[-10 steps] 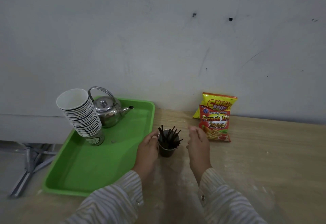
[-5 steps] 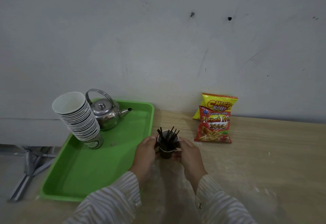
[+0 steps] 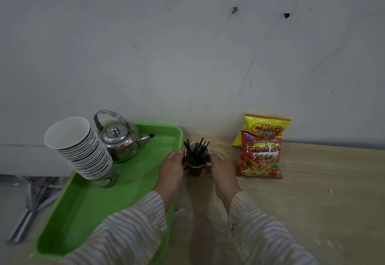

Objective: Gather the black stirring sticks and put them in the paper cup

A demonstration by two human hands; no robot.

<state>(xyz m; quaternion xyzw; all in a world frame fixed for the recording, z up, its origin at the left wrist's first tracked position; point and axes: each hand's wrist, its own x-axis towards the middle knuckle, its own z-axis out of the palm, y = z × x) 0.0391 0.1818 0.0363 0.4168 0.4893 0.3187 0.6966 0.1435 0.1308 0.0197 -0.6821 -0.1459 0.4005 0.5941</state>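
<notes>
Both hands, left point(image 3: 174, 165) and right point(image 3: 221, 166), clasped the dark paper cup point(image 3: 195, 165) beside the green plastic tray point(image 3: 87, 206); black stirring sticks point(image 3: 198, 152) stood inside. Gathering seemed finished; letting go likely remained.

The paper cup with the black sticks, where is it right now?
The paper cup stands on the wooden table, between the left hand and right hand, just right of the green tray.

The paper cup point(image 3: 195, 165) holds the stirring sticks point(image 3: 196, 152). Tray point(image 3: 87, 202) at nine o'clock carries kettle point(image 3: 119, 141) and cup stack point(image 3: 83, 152); snack bags point(image 3: 260, 150) at three o'clock.
</notes>
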